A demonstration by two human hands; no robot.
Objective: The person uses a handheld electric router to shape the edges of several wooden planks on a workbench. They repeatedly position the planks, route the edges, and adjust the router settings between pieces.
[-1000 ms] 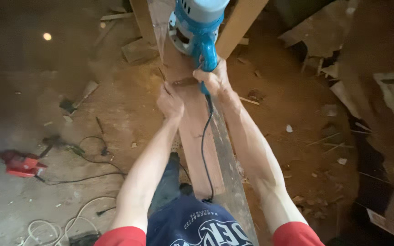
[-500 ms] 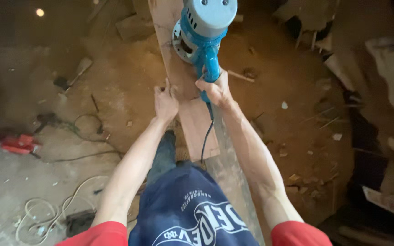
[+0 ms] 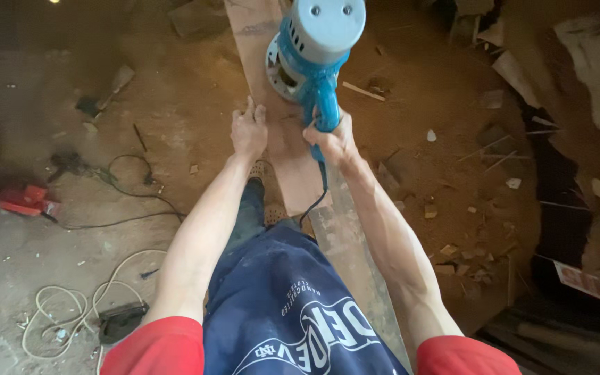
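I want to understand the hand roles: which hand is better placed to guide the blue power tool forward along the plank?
Right. The right hand already has its grip on the blue power tool; the left hand lies flat on the plank.

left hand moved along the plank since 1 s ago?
Cannot tell. The left hand rests flat on the plank beside the blue power tool throughout; the head camera shifts, and no plank mark shows travel.

Dim warm light, dark corners, wide-angle stretch at the edges, mild blur
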